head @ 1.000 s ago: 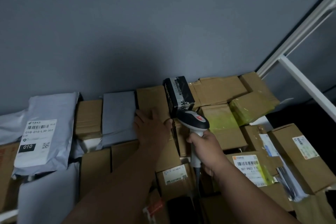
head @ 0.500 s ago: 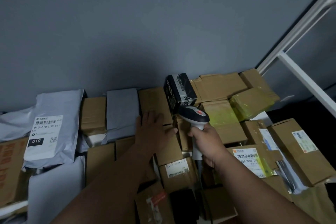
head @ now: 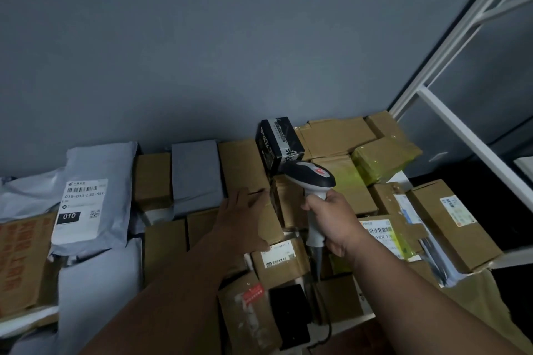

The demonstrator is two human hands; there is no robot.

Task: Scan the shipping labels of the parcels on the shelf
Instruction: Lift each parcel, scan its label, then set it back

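Observation:
The shelf is packed with brown cardboard parcels and grey mailer bags. My right hand (head: 331, 220) grips the white handle of a barcode scanner (head: 313, 178), whose dark head with a red button points at a black printed box (head: 278, 142) standing at the back. My left hand (head: 245, 216) lies flat with straight fingers on a plain brown box (head: 245, 164) left of the black box. A grey mailer (head: 95, 190) at the left shows a white label reading 010. Labelled boxes lie at the front (head: 278, 253) and at the right (head: 455, 219).
White shelf uprights and a crossbar (head: 467, 135) stand at the right. A grey wall (head: 230, 66) backs the shelf. A yellow-taped parcel (head: 383, 158) sits at the back right. The scanner cable (head: 327, 331) hangs down past a black packet (head: 290, 314) at the front edge.
The view has tilted up slightly. My left hand has slid a little forward on the brown box. The scanner stays aimed at the black box.

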